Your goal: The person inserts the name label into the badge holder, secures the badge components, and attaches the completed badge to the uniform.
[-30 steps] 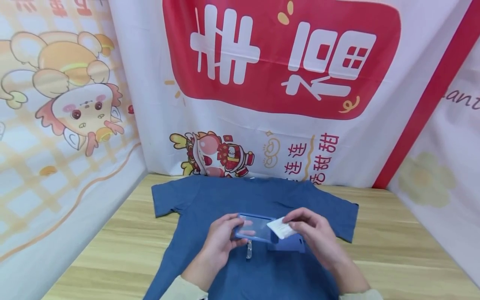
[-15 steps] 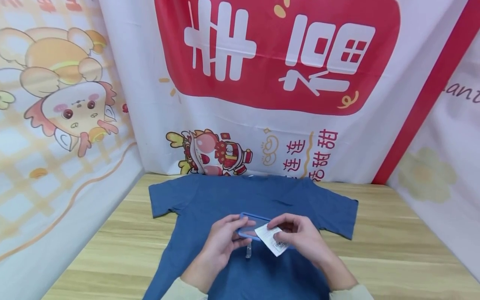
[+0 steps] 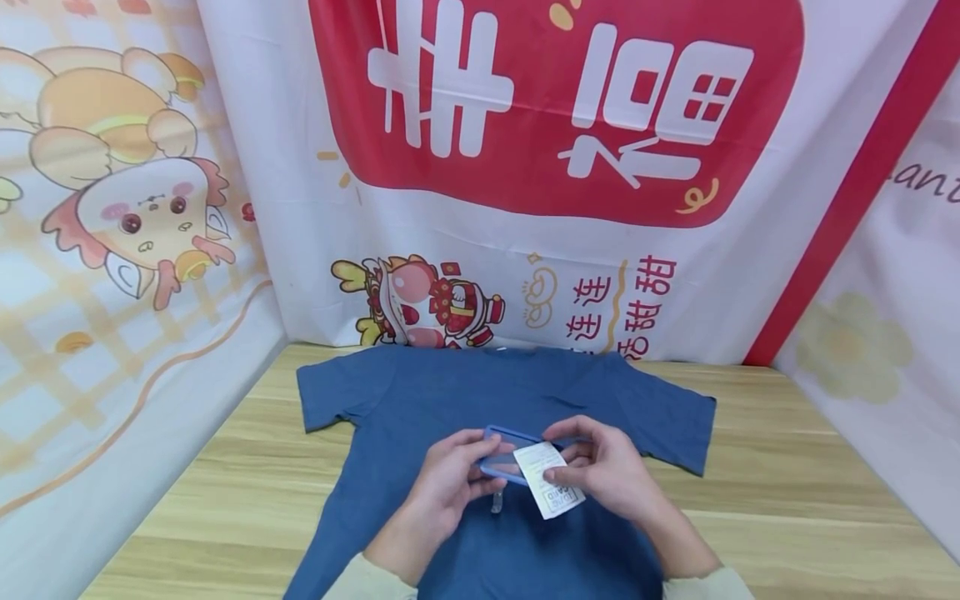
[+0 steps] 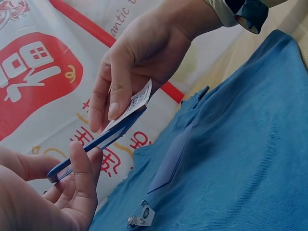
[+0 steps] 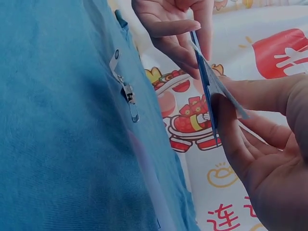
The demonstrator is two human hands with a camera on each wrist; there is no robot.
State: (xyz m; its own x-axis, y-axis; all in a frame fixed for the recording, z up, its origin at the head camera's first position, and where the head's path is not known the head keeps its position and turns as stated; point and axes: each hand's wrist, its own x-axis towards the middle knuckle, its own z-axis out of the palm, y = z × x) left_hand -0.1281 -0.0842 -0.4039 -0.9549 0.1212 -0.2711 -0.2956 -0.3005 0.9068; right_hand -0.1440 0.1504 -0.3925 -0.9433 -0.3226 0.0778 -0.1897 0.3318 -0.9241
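My left hand (image 3: 448,475) grips one end of a blue-rimmed badge holder (image 4: 103,138) between thumb and fingers. In the head view the holder's clear window shows fingers behind it. A white printed paper card (image 3: 542,475) is pinched by my right hand (image 3: 611,467), slanting across the holder's right part. In the right wrist view, the card (image 5: 222,89) meets the holder near its far end and stands off it at the near end. Below lies a metal badge clip (image 4: 143,214) with a clear strap, beside a flat blue-violet plastic piece (image 4: 172,159).
A dark blue T-shirt (image 3: 450,400) is spread under both hands on a wood-grain table (image 3: 787,467). Behind it hangs a white cloth (image 3: 300,275) with a red printed panel. Printed cloth (image 3: 247,367) also closes off the left side.
My right hand has brought the card leftward over the holder, and the card has turned so its printed end points down. The flat blue piece is now hidden in the head view.
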